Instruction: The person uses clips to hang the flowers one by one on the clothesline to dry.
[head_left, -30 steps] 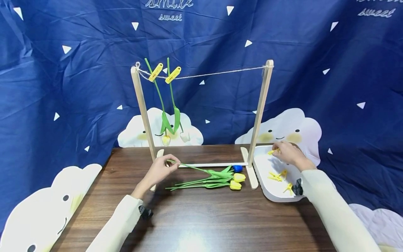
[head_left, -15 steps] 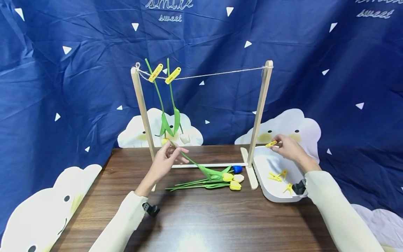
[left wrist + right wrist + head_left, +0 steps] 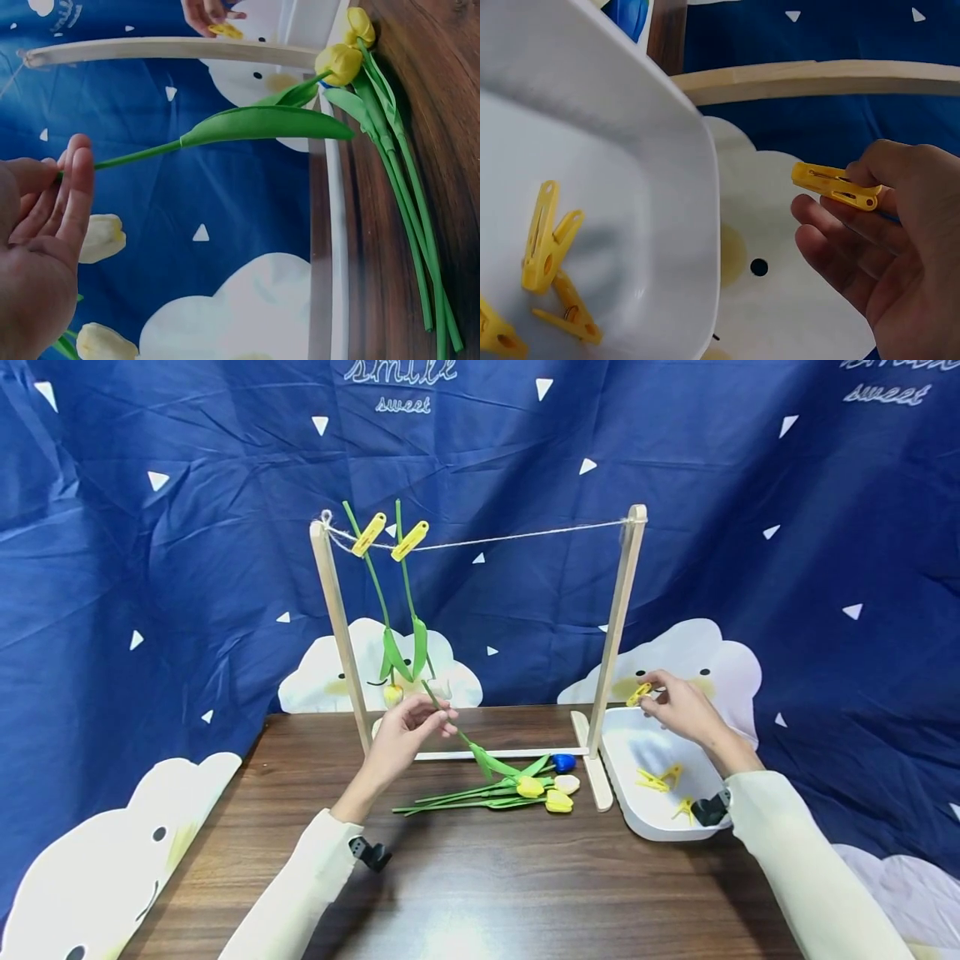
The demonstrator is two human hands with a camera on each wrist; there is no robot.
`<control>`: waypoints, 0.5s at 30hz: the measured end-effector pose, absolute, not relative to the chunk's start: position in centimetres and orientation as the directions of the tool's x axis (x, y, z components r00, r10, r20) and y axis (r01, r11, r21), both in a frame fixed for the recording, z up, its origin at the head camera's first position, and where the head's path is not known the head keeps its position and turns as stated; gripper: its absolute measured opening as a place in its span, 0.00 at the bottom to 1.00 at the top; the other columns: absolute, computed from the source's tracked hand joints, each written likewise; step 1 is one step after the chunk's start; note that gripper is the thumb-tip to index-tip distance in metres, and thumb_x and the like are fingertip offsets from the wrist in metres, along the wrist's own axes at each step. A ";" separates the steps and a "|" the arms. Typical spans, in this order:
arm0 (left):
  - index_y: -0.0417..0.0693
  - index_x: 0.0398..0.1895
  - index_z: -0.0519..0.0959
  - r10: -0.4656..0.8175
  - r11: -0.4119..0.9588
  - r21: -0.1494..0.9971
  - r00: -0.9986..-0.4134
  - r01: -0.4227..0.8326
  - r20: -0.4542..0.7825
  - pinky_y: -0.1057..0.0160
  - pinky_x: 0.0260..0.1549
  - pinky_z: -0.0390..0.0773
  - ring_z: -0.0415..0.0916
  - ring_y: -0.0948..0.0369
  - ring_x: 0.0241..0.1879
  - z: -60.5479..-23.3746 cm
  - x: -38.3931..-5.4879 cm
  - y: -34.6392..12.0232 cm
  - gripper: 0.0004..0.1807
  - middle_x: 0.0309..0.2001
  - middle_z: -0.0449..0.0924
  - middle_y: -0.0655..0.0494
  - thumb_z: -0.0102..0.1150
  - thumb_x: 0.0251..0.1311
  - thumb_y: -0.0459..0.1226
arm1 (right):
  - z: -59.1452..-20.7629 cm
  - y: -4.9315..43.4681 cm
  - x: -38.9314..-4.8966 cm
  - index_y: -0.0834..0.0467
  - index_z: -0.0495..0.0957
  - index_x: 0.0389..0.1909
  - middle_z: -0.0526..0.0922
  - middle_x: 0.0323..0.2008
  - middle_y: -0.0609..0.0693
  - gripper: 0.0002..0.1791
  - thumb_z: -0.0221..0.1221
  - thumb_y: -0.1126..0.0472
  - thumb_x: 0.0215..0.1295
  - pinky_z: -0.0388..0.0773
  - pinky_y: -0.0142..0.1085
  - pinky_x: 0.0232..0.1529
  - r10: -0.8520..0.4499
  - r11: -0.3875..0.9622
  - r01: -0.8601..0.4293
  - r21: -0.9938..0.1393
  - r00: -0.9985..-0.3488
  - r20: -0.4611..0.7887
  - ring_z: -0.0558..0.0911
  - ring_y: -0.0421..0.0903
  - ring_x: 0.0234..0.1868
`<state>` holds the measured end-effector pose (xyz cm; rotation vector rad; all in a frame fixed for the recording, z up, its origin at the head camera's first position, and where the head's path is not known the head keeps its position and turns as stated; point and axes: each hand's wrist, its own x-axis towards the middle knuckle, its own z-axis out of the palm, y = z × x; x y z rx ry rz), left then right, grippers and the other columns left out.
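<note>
My left hand [image 3: 405, 735] pinches the green stem of a yellow tulip [image 3: 341, 64], whose flower end slants down to the right over the other tulips. Between thumb and fingers, my right hand [image 3: 682, 710] holds a yellow clothespin [image 3: 836, 185] just above the far rim of the white tray [image 3: 637, 818]. On the table lie several tulips, among them a blue one [image 3: 564, 763], a white one [image 3: 567, 785] and a yellow one [image 3: 558, 802]. Two tulips hang head down from the string [image 3: 517, 536], each under a yellow clothespin [image 3: 410, 541].
A wooden frame with a left post [image 3: 339, 627] and a right post [image 3: 619, 627] carries the string. Several loose yellow clothespins [image 3: 547, 240] lie in the tray. Behind the brown table [image 3: 480, 868] hangs a blue cloth [image 3: 712, 485] with clouds.
My left hand has lifted the yellow tulip's stem and moved right, tilting the flower downward. My right hand has raised a clothespin up out of the tray.
</note>
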<state>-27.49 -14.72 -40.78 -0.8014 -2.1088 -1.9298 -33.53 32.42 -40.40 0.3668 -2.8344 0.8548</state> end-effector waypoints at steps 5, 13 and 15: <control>0.31 0.53 0.79 0.261 0.043 0.846 -0.823 0.532 0.505 0.61 0.40 0.89 0.90 0.52 0.38 -40.5 -27.7 -14.4 0.09 0.48 0.87 0.31 0.58 0.77 0.29 | -39.7 32.0 -33.2 0.66 0.74 0.69 0.84 0.54 0.67 0.25 0.60 0.57 0.79 0.82 0.33 0.25 -0.190 0.793 -0.323 -0.518 -0.937 0.294 0.86 0.52 0.37; 0.30 0.55 0.79 0.181 0.070 0.834 -0.829 0.547 0.529 0.66 0.36 0.85 0.83 0.64 0.33 -39.3 -27.7 -13.8 0.12 0.44 0.87 0.34 0.58 0.78 0.32 | -37.4 30.5 -32.2 0.66 0.77 0.61 0.85 0.48 0.65 0.22 0.66 0.56 0.75 0.81 0.28 0.23 -0.117 0.723 -0.395 -0.566 -0.879 0.463 0.78 0.25 0.33; 0.30 0.54 0.79 0.163 0.060 0.838 -0.833 0.543 0.528 0.67 0.36 0.85 0.81 0.65 0.32 -38.9 -27.7 -13.7 0.11 0.43 0.87 0.36 0.59 0.77 0.31 | -36.7 29.9 -31.9 0.64 0.79 0.61 0.86 0.46 0.63 0.22 0.67 0.55 0.74 0.81 0.27 0.23 -0.097 0.711 -0.405 -0.575 -0.866 0.491 0.77 0.22 0.33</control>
